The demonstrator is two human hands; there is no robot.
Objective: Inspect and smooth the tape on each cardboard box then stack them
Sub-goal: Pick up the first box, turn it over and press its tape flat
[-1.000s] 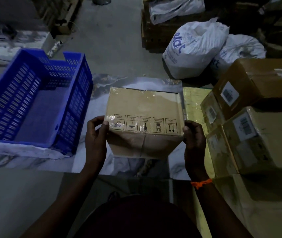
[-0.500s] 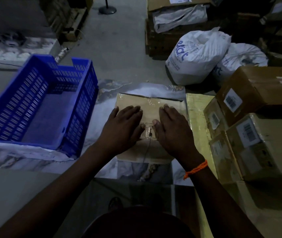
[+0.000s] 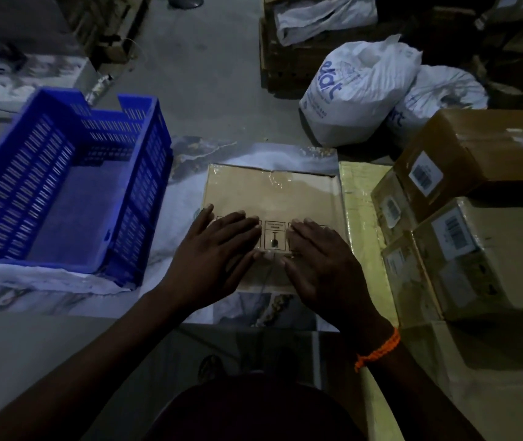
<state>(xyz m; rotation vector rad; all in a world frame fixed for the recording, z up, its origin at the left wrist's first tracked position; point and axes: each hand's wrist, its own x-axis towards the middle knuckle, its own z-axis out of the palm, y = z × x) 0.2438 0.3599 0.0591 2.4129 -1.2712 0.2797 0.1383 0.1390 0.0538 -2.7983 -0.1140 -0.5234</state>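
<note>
A flat cardboard box point(image 3: 272, 198) with printed handling symbols and clear tape lies on the marble-patterned table point(image 3: 190, 186) in front of me. My left hand point(image 3: 212, 262) lies flat on its near left part, fingers straight. My right hand point(image 3: 320, 265), with an orange wrist band, presses flat on the near right part. A symbol panel shows between the two hands. To the right stands a stack of taped cardboard boxes point(image 3: 476, 243) with barcode labels.
A blue slotted plastic crate point(image 3: 72, 186) sits on the table at the left. White filled sacks point(image 3: 358, 90) lie on the floor beyond the table. More cartons and dark pallets stand at the back. A yellowish wrapped slab point(image 3: 361, 198) lies between the box and the stack.
A second ago both hands held the box up by its sides. It now lies on the table, and my flat palms have slid toward its near edge.
</note>
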